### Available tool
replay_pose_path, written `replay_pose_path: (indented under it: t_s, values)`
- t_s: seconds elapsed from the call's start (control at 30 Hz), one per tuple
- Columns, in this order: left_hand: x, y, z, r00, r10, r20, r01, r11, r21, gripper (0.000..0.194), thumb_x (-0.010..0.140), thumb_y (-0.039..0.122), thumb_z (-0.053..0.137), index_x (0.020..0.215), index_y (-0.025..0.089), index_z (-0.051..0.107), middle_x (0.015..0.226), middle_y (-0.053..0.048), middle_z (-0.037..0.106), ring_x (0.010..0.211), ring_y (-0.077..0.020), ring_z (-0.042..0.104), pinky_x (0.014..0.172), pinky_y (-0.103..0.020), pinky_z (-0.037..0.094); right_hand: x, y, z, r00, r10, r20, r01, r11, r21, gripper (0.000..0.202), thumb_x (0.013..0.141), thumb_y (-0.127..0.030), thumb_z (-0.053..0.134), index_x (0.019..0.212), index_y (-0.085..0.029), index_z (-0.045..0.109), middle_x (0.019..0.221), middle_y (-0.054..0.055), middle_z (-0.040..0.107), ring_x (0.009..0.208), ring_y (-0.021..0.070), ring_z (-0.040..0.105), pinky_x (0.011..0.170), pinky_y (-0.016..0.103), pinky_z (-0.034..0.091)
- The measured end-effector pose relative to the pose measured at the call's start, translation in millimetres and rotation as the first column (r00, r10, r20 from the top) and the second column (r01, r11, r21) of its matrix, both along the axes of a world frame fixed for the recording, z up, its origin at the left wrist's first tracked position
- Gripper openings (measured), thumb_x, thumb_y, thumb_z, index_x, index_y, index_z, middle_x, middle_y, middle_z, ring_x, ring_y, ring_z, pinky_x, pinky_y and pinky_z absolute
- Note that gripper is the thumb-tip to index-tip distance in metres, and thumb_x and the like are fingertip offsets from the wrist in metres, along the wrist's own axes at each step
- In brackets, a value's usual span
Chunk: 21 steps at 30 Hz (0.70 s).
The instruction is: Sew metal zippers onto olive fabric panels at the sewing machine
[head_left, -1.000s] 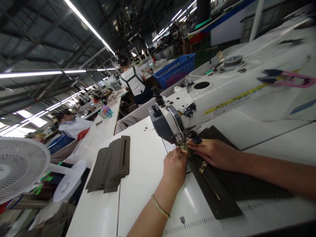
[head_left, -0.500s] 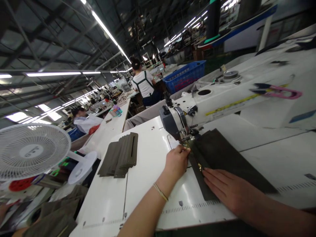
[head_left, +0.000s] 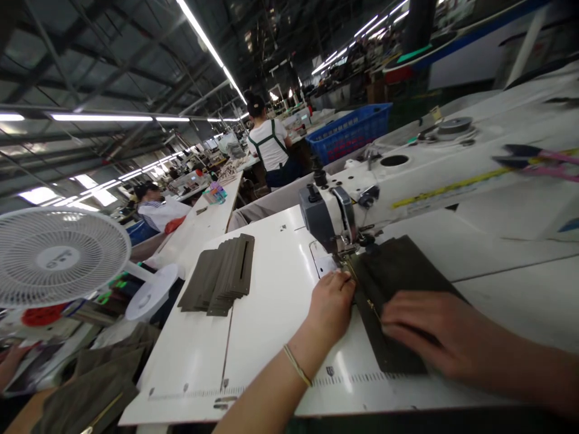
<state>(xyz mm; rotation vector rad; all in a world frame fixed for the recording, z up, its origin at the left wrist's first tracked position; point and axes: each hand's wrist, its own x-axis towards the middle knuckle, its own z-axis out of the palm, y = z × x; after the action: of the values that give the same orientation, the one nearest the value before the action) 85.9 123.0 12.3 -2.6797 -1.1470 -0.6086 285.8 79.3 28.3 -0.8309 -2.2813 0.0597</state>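
A dark olive fabric piece [head_left: 400, 265] with a brass-coloured zipper [head_left: 371, 306] lies under the head of a white sewing machine [head_left: 337, 211]. My left hand [head_left: 332, 301] is closed at the fabric's left edge, just in front of the presser foot [head_left: 346, 248], fingertips pressed together on the cloth. Over the nearer part of the fabric, my right hand [head_left: 429, 328] rests beside the zipper, fingers slightly bent and the thumb apart from them. Its fingertips are close to the zipper pull; the palm hides part of the cloth.
A stack of olive fabric pieces [head_left: 219, 274] sits left on the white table [head_left: 266, 337]. A white fan [head_left: 63, 259] stands further left, above more fabric [head_left: 90, 386]. Pink-handled snips [head_left: 538, 160] lie on the machine arm. Behind are a blue crate [head_left: 348, 132] and two people.
My right hand has lifted its knuckles from lying flat, with its fingers now bent and parted from the thumb. My left hand stays at the fabric edge. The camera view has shifted slightly.
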Motion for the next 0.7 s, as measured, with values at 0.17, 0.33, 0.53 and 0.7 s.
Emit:
replay_pose_path:
  t_s: [0.17,0.33,0.53,0.7]
  values:
    - [2.4,-1.8,3.4,1.0,-0.012,-0.023,0.012,0.999,-0.03,0.018,0.09,0.01,0.051,0.103,0.011,0.063,0.108,-0.015,0.067,0.106,-0.0248,0.063,0.094,-0.042,0.056,-7.5,53.2,-24.2,0.992,-0.096,0.083,0.08,0.98,0.182,0.035,0.092,-0.012,0.038,0.113,-0.007,0.066,0.116,0.017,0.067,0.109,0.0239,0.064,0.094,0.04,0.055]
    - [3.1,0.2,7.0,0.998,-0.032,-0.051,0.03,0.999,-0.041,0.017,0.093,0.012,0.047,0.097,0.012,0.063,0.106,-0.013,0.066,0.102,-0.0237,0.064,0.093,-0.04,0.056,-6.3,59.3,-47.0,0.987,-0.088,0.136,0.067,0.986,0.15,0.037,0.09,-0.009,0.041,0.12,-0.007,0.063,0.125,0.018,0.063,0.117,0.0242,0.059,0.1,0.041,0.051]
    - [3.6,6.9,8.3,0.998,-0.011,-0.059,0.007,0.997,-0.076,0.014,0.093,0.013,0.049,0.093,0.013,0.062,0.102,-0.011,0.064,0.094,-0.0226,0.063,0.086,-0.037,0.057,-3.4,65.9,-40.9,0.988,-0.068,0.139,0.05,0.99,0.133,0.037,0.091,-0.007,0.039,0.12,-0.005,0.062,0.125,0.018,0.063,0.115,0.023,0.06,0.1,0.039,0.051]
    - [3.8,14.9,6.9,0.998,0.012,-0.063,-0.018,0.996,-0.09,0.012,0.09,0.011,0.05,0.092,0.013,0.062,0.097,-0.01,0.063,0.09,-0.0227,0.062,0.082,-0.036,0.058,-2.9,77.1,-37.2,0.996,-0.038,0.08,0.03,0.995,0.1,0.033,0.092,-0.011,0.042,0.117,-0.007,0.063,0.119,0.017,0.066,0.111,0.0234,0.063,0.097,0.039,0.053]
